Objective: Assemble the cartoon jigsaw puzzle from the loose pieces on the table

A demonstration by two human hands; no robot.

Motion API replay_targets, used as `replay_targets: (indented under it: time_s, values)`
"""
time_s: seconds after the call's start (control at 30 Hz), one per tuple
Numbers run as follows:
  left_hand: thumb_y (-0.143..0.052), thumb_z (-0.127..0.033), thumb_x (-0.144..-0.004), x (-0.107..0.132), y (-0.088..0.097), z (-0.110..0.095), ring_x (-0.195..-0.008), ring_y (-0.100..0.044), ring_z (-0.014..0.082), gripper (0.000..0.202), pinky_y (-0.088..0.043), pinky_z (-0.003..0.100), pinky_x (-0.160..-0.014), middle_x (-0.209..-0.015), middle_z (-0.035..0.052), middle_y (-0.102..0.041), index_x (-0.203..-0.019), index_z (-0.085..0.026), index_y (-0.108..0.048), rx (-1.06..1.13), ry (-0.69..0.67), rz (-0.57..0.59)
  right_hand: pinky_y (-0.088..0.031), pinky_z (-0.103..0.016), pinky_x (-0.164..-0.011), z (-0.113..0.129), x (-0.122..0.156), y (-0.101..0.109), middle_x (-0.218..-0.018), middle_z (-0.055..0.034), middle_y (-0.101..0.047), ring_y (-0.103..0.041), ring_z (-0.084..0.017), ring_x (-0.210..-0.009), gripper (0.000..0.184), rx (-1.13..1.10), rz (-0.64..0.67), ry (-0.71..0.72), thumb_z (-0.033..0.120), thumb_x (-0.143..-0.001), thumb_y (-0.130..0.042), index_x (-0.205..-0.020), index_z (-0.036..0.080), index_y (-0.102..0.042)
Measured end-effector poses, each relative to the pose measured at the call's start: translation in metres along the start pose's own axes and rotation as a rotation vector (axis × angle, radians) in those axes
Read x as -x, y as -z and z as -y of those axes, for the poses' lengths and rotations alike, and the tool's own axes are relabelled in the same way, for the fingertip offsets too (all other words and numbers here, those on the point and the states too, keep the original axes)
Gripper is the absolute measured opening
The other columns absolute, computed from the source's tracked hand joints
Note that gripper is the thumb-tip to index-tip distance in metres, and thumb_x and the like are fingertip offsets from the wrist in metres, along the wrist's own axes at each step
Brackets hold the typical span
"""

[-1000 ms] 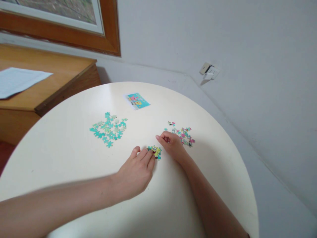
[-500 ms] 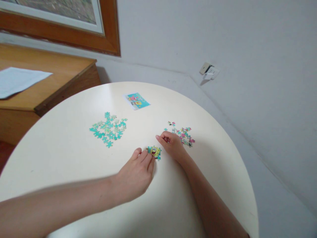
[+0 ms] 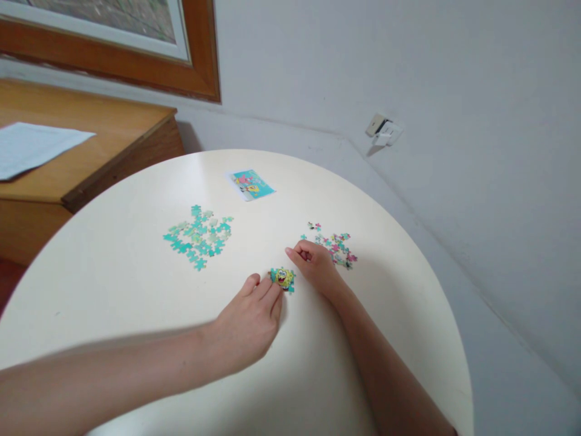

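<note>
Between both hands (image 3: 290, 290) lies the joined puzzle cluster (image 3: 282, 278).

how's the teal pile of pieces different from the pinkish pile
The teal pile is nearly one colour; the pinkish pile mixes pink, teal and dark bits. The teal pile lies apart from both hands; the pinkish pile sits right behind the right hand. Both are loose pieces on the round table.

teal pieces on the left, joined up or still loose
Mostly loose: the teal pieces lie spread flat on the table with gaps between many; whether any interlock, cannot tell.
</note>
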State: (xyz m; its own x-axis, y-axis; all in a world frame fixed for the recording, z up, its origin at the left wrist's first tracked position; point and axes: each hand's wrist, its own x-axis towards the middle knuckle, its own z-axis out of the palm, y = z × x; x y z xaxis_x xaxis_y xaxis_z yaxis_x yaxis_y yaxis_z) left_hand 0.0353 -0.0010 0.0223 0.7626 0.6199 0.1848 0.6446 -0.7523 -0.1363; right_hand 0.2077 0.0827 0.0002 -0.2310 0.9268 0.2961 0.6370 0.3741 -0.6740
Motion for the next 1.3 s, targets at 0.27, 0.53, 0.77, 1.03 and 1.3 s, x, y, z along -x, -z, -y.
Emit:
replay_targets:
  time_s: [0.27,0.53,0.77,1.03,1.3]
  values:
    - [-0.048,-0.011,-0.083,0.0003,0.0011,-0.0013,-0.089,-0.054,0.0251,0.025,-0.033,0.04,-0.08,-0.097,0.0159,-0.063,-0.102,-0.003,-0.063,0.006,-0.002,0.014,-0.028,-0.026,-0.052,0.0009,-0.0002,0.0,-0.049,0.0049,-0.035,-0.033,-0.01,-0.049,0.035,0.01,-0.004,-0.005,0.039,-0.081,-0.048,-0.053,0.021,-0.036]
    - [-0.049,-0.013,-0.083,0.0023,0.0059,-0.005,-0.085,-0.057,0.0247,0.026,-0.033,0.036,-0.069,-0.105,0.0226,-0.064,-0.102,-0.002,-0.063,-0.046,-0.062,0.058,-0.029,-0.025,-0.052,0.0005,-0.0005,0.0005,-0.049,0.005,-0.035,-0.034,-0.01,-0.05,0.035,0.005,0.005,-0.008,0.039,-0.081,-0.048,-0.052,0.021,-0.037]
    - [-0.045,-0.012,-0.085,0.0008,0.0044,-0.0022,-0.081,-0.057,0.0239,0.027,-0.034,0.036,-0.068,-0.102,0.0198,-0.064,-0.104,-0.003,-0.061,-0.034,-0.057,0.043,-0.028,-0.026,-0.052,0.0009,0.0001,0.0012,-0.049,0.0046,-0.036,-0.033,-0.01,-0.049,0.034,0.009,0.01,-0.019,0.039,-0.08,-0.047,-0.053,0.021,-0.036]
    - [-0.044,-0.013,-0.085,-0.0012,0.0028,-0.0003,-0.088,-0.053,0.0248,0.029,-0.034,0.036,-0.071,-0.097,0.0145,-0.06,-0.107,-0.004,-0.06,0.053,0.0,0.029,-0.029,-0.025,-0.053,0.0002,0.0002,-0.0002,-0.05,0.005,-0.036,-0.033,-0.01,-0.049,0.035,0.002,0.004,0.002,0.04,-0.081,-0.047,-0.053,0.021,-0.037]
    - [-0.041,-0.021,-0.089,0.0013,-0.0027,-0.0005,-0.104,-0.048,0.0273,0.038,-0.03,0.04,-0.086,-0.126,0.0175,-0.054,-0.12,-0.004,-0.055,0.054,0.053,-0.003,-0.028,-0.025,-0.053,-0.001,0.0005,-0.001,-0.05,0.005,-0.036,-0.033,-0.01,-0.05,0.035,0.005,-0.001,0.002,0.04,-0.081,-0.047,-0.053,0.021,-0.037]
